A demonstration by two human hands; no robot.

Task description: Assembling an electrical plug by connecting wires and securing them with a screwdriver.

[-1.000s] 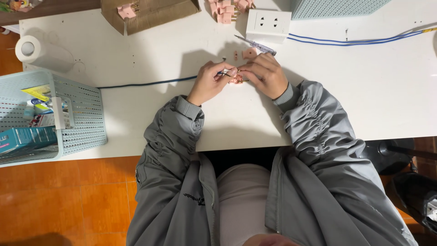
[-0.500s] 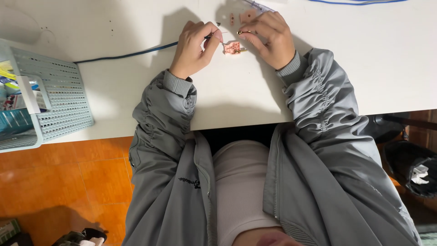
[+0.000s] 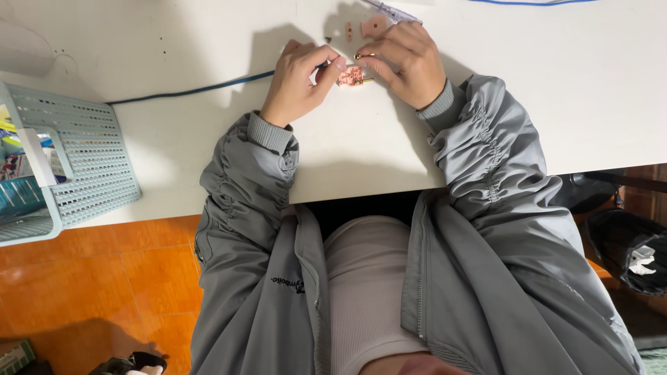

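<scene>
Pink plastic part sits on the white counter, pinched between both my grips: left hand holds its left edge, right hand its right. Loose pink pieces lie just beyond; a blue cable runs left.

Just one camera here, strapped to the person's head and aimed pretty much straight down. It sits close above the near edge of the white flat tabletop, taking in the grey jacket sleeves, the lap and a strip of orange tiled floor below. The table's far side runs off the top of frame.
</scene>
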